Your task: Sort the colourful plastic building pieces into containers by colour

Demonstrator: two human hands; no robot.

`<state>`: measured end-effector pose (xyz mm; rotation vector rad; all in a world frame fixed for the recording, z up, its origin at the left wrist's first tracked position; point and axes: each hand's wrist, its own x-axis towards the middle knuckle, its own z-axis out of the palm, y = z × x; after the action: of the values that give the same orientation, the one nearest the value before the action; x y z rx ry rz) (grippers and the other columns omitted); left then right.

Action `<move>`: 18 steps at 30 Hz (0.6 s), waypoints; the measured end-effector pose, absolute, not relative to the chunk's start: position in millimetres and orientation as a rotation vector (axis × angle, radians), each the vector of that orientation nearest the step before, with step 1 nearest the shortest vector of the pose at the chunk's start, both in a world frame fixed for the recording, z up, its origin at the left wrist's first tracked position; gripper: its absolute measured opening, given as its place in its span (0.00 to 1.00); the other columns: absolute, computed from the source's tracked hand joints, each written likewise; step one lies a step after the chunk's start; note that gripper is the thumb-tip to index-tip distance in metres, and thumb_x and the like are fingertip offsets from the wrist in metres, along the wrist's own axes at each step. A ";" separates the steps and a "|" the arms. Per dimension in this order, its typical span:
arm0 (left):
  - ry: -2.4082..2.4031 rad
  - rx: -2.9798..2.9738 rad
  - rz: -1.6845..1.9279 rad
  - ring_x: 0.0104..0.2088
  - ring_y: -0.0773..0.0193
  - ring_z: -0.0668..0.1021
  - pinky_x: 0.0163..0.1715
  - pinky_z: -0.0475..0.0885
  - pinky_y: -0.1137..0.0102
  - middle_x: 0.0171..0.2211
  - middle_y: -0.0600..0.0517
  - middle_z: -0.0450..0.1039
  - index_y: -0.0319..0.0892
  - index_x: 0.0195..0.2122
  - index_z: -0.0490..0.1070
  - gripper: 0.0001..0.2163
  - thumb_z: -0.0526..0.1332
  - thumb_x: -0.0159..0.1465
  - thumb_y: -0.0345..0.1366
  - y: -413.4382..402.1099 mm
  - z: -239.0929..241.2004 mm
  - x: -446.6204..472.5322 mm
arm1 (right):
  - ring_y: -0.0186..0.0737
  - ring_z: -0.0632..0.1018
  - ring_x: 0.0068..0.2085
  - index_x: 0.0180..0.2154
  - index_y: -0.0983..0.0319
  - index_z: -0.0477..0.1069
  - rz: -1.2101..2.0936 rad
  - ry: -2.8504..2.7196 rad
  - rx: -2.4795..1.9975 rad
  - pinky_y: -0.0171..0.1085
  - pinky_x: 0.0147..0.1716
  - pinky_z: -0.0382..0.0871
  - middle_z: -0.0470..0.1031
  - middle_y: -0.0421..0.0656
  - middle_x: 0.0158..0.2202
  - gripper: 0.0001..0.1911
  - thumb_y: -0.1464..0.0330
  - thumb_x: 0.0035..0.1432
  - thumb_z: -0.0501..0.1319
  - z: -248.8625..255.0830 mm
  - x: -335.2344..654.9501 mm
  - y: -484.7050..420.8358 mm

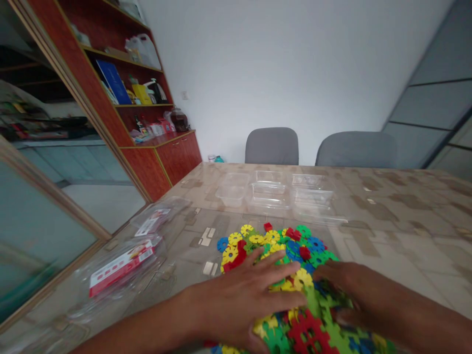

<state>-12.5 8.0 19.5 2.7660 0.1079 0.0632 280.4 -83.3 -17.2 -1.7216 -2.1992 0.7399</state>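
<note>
A heap of plastic interlocking building pieces (309, 330) in red, yellow, green and blue lies at the near middle of the table. Some are notched discs, others square with toothed edges. Across the left of the heap rests my left hand (254, 295), palm down with its fingers spread, gripping nothing. My right hand (344, 290) is at the heap's right side, slightly blurred. Its thumb and fingers are apart over the pieces, and some fingertips are hidden among them.
Clear plastic containers (271, 199) stand in rows beyond the heap. Transparent packaging with red-and-white labels (121, 268) lies on the left of the patterned table (391, 241). Two grey chairs (272, 146) are at the far edge, and a wooden shelf unit (157, 164) stands at the left.
</note>
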 end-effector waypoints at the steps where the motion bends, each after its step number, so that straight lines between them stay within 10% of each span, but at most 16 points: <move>1: 0.100 2.790 0.062 0.70 0.41 0.50 0.65 0.51 0.42 0.72 0.43 0.46 0.48 0.67 0.57 0.34 0.66 0.63 0.51 5.0 16.4 -10.2 | 0.48 0.79 0.41 0.46 0.53 0.77 0.738 -2.206 -1.710 0.40 0.41 0.73 0.81 0.43 0.42 0.24 0.74 0.45 0.69 -16.1 273.9 -79.1; 6: 0.226 2.960 0.109 0.70 0.46 0.54 0.65 0.53 0.46 0.69 0.43 0.55 0.45 0.51 0.71 0.09 0.57 0.72 0.37 8.1 12.4 -4.9 | 0.42 0.79 0.38 0.37 0.59 0.75 0.680 -2.189 -1.460 0.35 0.40 0.71 0.81 0.42 0.37 0.10 0.77 0.53 0.61 6.7 250.4 -53.8; 18: 0.028 2.928 0.287 0.61 0.59 0.70 0.66 0.56 0.61 0.58 0.46 0.71 0.39 0.50 0.71 0.09 0.57 0.73 0.37 -6.2 21.5 -2.1 | 0.44 0.79 0.43 0.42 0.56 0.75 0.783 -2.230 -1.447 0.38 0.42 0.71 0.80 0.42 0.42 0.07 0.68 0.63 0.59 -1.0 273.1 -59.3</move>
<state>-2.1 -6.2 21.5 2.9279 0.0277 0.2867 273.1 -59.3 -1.0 -1.4469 -2.2296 0.7833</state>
